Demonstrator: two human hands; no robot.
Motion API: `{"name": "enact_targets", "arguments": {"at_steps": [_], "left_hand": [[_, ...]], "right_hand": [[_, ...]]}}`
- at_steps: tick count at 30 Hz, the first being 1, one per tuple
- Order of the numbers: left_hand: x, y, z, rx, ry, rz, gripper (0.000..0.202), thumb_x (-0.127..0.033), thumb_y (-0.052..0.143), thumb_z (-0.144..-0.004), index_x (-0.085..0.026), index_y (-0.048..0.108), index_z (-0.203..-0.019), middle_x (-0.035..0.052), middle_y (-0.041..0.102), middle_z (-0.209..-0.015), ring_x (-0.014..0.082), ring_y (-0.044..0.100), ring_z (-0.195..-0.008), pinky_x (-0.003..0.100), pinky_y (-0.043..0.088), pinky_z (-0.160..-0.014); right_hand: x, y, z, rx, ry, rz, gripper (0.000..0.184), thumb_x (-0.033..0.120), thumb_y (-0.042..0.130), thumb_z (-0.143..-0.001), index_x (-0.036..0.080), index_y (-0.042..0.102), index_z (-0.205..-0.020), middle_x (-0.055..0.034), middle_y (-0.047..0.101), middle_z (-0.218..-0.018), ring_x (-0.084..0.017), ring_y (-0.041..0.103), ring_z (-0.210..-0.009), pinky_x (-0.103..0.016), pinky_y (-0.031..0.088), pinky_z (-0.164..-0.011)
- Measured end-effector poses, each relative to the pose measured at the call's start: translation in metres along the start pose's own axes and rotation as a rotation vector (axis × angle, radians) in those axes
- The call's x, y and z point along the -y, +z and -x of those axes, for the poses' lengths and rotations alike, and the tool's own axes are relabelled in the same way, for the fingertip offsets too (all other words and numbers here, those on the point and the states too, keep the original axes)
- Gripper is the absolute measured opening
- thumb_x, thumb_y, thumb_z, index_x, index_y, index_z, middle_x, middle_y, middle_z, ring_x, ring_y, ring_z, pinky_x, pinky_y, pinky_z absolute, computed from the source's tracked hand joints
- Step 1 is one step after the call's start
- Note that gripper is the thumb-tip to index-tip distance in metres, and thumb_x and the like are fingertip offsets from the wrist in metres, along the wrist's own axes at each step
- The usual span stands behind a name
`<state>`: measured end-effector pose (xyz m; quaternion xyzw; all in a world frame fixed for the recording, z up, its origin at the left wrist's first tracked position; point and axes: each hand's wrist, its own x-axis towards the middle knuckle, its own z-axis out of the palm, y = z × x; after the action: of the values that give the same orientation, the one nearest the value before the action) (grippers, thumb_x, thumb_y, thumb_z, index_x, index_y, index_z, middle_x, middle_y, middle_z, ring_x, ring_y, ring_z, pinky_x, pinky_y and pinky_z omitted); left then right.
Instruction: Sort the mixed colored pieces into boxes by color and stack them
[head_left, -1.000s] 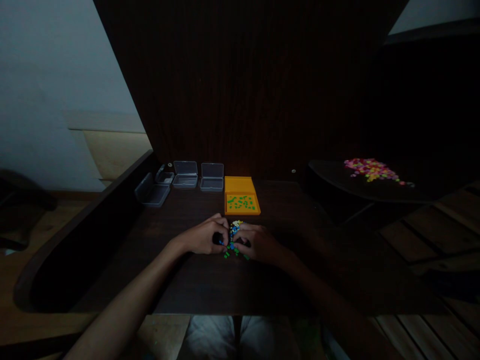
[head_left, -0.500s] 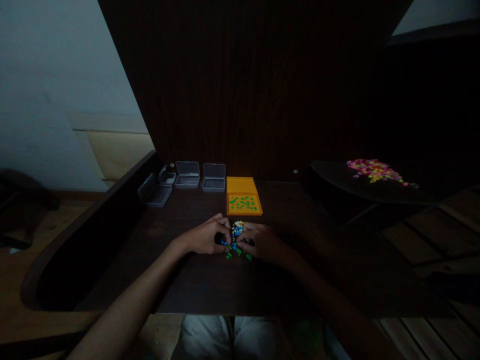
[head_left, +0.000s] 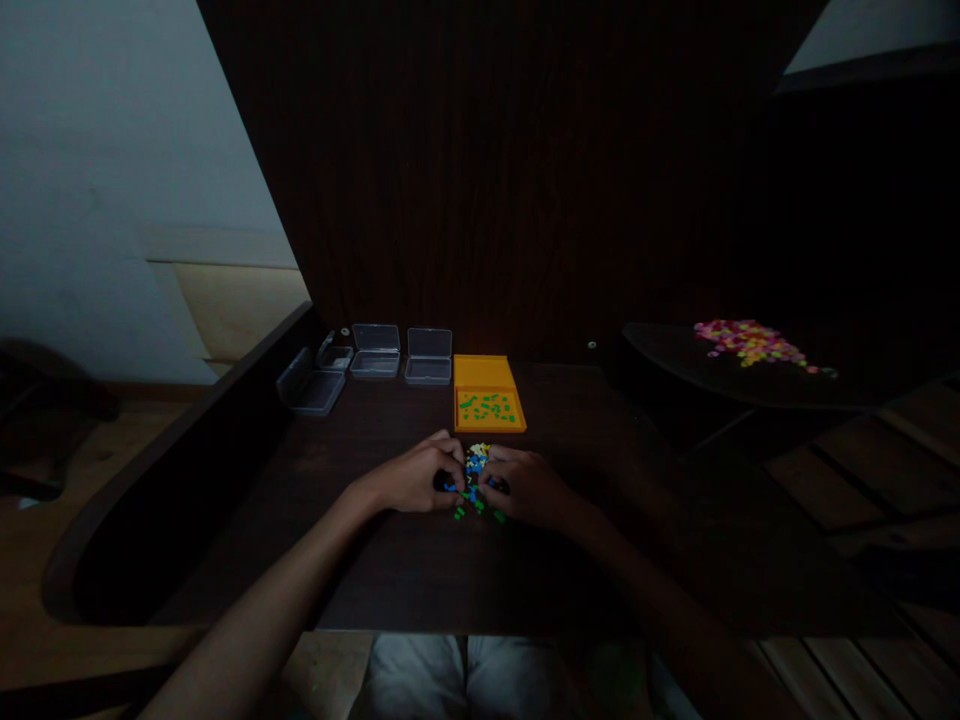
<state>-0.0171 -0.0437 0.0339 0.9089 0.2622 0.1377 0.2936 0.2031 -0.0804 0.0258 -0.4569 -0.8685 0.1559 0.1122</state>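
Observation:
A small pile of toy bricks [head_left: 477, 460], in white, yellow, blue and green, lies on the dark table between my two hands. My left hand [head_left: 421, 477] is at the pile's left side, thumb and fingers curled together among the blue and green pieces. From the right, my right hand [head_left: 531, 487] reaches in with its fingertips pinched at the same pieces. What either set of fingertips grips is too small and dark to name. Just beyond the hands stands an open yellow box [head_left: 484, 372], holding several green bricks [head_left: 487, 407] spread over its bottom.
Open clear plastic boxes stand along the back left: one beside the yellow box [head_left: 429, 360], another further left [head_left: 375, 352], a small one [head_left: 339, 357] and one by the side panel [head_left: 319, 392]. Pink and yellow beads [head_left: 754, 343] lie heaped on a dark surface at right.
Both hands stay at the pile with only slight finger movement; the fingertips have shifted a little among the bricks. The boxes stand as before.

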Motion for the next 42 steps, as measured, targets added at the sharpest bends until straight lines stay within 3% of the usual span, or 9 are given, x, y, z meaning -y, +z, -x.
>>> {"name": "enact_targets", "arguments": {"at_steps": [6,11,15,20,25,31,38,42], "left_hand": [[-0.001,0.003,0.0,-0.009,0.012,-0.005,0.008,-0.014,0.071,-0.073,-0.02,0.072,-0.08,0.0019,0.061,-0.092,0.0176,0.053,-0.095,0.029,0.042,-0.092],[-0.001,0.0,0.0,-0.071,0.046,0.02,0.007,-0.013,0.069,-0.072,-0.018,0.07,-0.076,0.002,0.065,-0.089,0.0164,0.057,-0.093,0.026,0.044,-0.087],[0.0,-0.001,0.001,-0.142,-0.004,0.065,0.008,-0.013,0.067,-0.071,-0.016,0.069,-0.078,0.0007,0.069,-0.08,0.0135,0.062,-0.079,0.023,0.046,-0.077],[0.001,-0.001,0.002,-0.238,-0.131,0.191,0.007,-0.013,0.065,-0.069,-0.014,0.067,-0.075,-0.0022,0.067,-0.066,0.0098,0.062,-0.06,0.019,0.046,-0.062],[0.004,-0.001,0.0,-0.322,-0.115,0.182,0.005,-0.016,0.065,-0.073,-0.014,0.068,-0.076,-0.0009,0.068,-0.067,0.0099,0.062,-0.061,0.019,0.045,-0.062],[0.009,0.0,-0.002,-0.389,-0.132,0.111,0.005,-0.018,0.065,-0.076,-0.015,0.068,-0.078,-0.0021,0.066,-0.067,0.009,0.06,-0.061,0.019,0.044,-0.064],[0.009,0.001,-0.004,-0.446,-0.151,0.091,0.01,-0.024,0.066,-0.079,-0.016,0.068,-0.082,-0.0015,0.063,-0.069,0.0102,0.057,-0.064,0.021,0.042,-0.064],[0.006,0.001,-0.005,-0.451,-0.187,0.158,0.014,-0.029,0.068,-0.079,-0.015,0.069,-0.083,-0.0023,0.061,-0.067,0.0099,0.054,-0.061,0.021,0.04,-0.061]], "right_hand": [[0.001,0.003,0.0,0.014,-0.016,0.013,0.003,0.019,0.061,-0.086,0.018,0.064,-0.085,-0.0025,0.058,-0.091,-0.013,0.053,-0.075,-0.024,0.032,-0.063],[-0.003,-0.002,0.001,-0.053,-0.044,-0.04,0.006,0.016,0.056,-0.087,0.018,0.059,-0.083,-0.0019,0.058,-0.086,-0.013,0.053,-0.073,-0.023,0.036,-0.065],[-0.008,-0.006,0.001,-0.189,-0.021,-0.293,0.008,0.02,0.055,-0.087,0.018,0.059,-0.08,-0.0011,0.062,-0.076,-0.012,0.056,-0.067,-0.023,0.041,-0.063],[-0.017,-0.005,0.001,-0.233,0.158,-0.725,0.014,0.031,0.062,-0.079,0.017,0.062,-0.077,0.0015,0.063,-0.062,-0.008,0.048,-0.044,-0.019,0.036,-0.041],[-0.028,-0.003,-0.005,-0.397,0.225,-0.782,0.016,0.031,0.069,-0.069,0.016,0.063,-0.069,0.0025,0.058,-0.053,-0.007,0.044,-0.042,-0.018,0.031,-0.04],[-0.054,-0.01,-0.016,-0.535,0.221,-0.594,0.024,0.036,0.067,-0.073,0.015,0.073,-0.084,-0.0042,0.069,-0.067,-0.012,0.054,-0.052,-0.023,0.039,-0.048],[-0.074,-0.034,-0.032,-0.483,0.179,-0.135,0.016,0.022,0.06,-0.083,0.016,0.075,-0.084,-0.0056,0.068,-0.081,-0.014,0.058,-0.066,-0.026,0.046,-0.064],[-0.073,-0.032,-0.045,-0.426,0.318,0.083,0.015,0.018,0.059,-0.084,0.018,0.074,-0.084,-0.0059,0.063,-0.094,-0.016,0.06,-0.081,-0.025,0.046,-0.071]]}}
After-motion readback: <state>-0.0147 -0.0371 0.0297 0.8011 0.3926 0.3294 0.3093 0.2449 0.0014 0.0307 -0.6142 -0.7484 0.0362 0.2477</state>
